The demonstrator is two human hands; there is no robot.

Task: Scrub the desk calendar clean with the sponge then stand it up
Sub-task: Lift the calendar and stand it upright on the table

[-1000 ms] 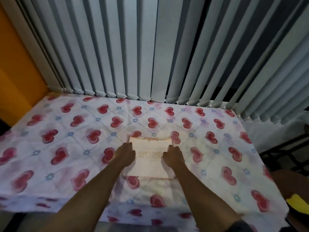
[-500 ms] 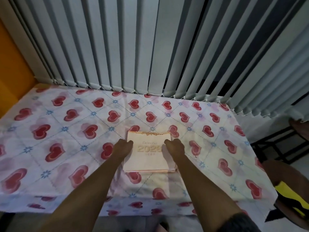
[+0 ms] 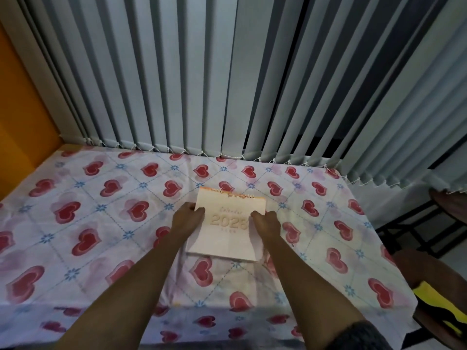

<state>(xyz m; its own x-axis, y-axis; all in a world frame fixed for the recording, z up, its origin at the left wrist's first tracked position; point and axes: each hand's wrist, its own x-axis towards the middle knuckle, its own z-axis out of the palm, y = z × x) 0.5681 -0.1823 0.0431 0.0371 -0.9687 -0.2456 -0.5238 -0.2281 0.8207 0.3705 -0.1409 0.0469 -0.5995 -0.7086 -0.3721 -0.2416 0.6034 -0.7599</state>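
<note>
Calendar (image 3: 228,226) sat mid-table on the heart-print cloth (image 3: 101,223), cover up, spiral binding at the far edge, which looked raised off the cloth; near edge rested on it. Cover read "Calendar 2028" or similar; last digit blurred. Left hand (image 3: 187,218) was clamped on the left edge, right hand (image 3: 266,221) on the right edge, thumbs over the cover. Grey vertical blinds (image 3: 227,84) hung behind the table. Orange wall (image 3: 22,117) at left.

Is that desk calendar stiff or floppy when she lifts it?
Probably fairly stiff: the desk calendar keeps flat, straight edges with each hand at a side. Likely light, being thin. Its loose pages may flap at the binding.
</note>
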